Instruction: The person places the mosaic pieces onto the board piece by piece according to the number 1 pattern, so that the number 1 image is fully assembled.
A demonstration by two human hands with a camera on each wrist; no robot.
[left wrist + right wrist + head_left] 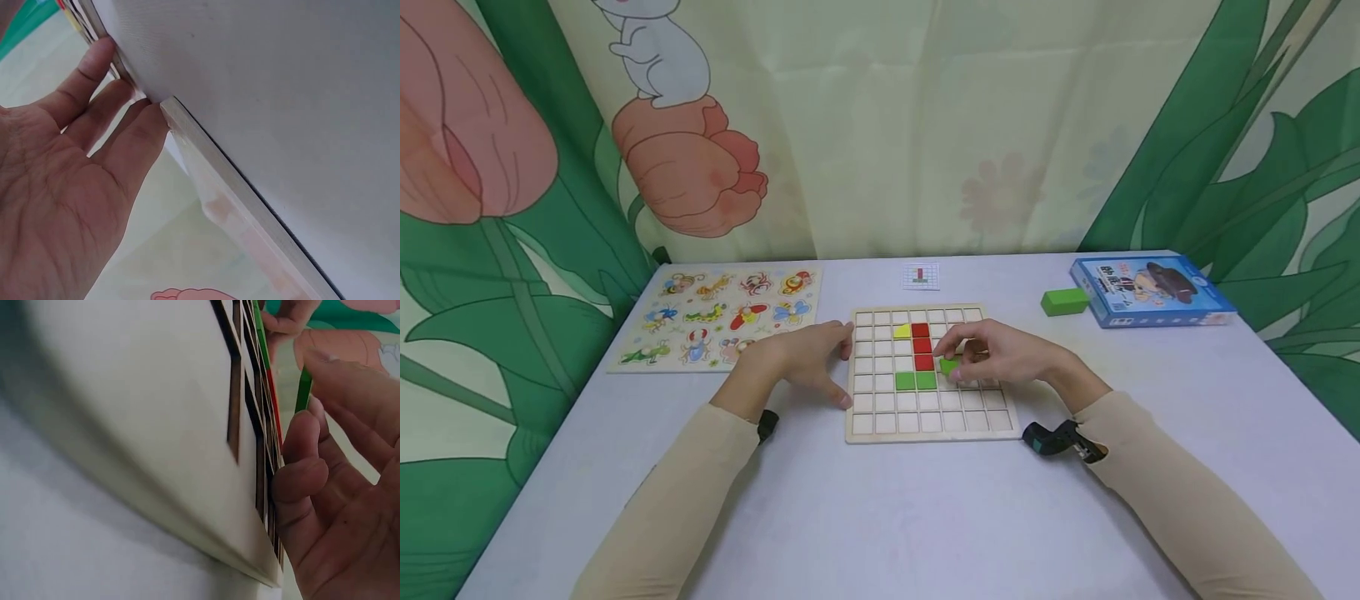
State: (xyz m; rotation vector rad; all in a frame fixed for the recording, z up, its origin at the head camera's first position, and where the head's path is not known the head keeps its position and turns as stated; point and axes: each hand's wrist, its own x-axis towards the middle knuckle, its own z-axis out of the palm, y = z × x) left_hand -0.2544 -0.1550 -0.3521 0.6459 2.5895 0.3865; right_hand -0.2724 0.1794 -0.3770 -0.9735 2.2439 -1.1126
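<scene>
A wooden grid board lies on the table with square cells. Three red tiles stand in a column on it, a yellow piece beside the top one. Two green tiles sit side by side below the red column. Over the board's right half, my right hand pinches another green tile between thumb and fingertips, held above the cells. My left hand rests at the board's left edge, thumb and fingers spread along it.
A small pattern card lies behind the board. To the left is an insect picture board; its right part is behind the left hand. At the back right are a green box and a blue box.
</scene>
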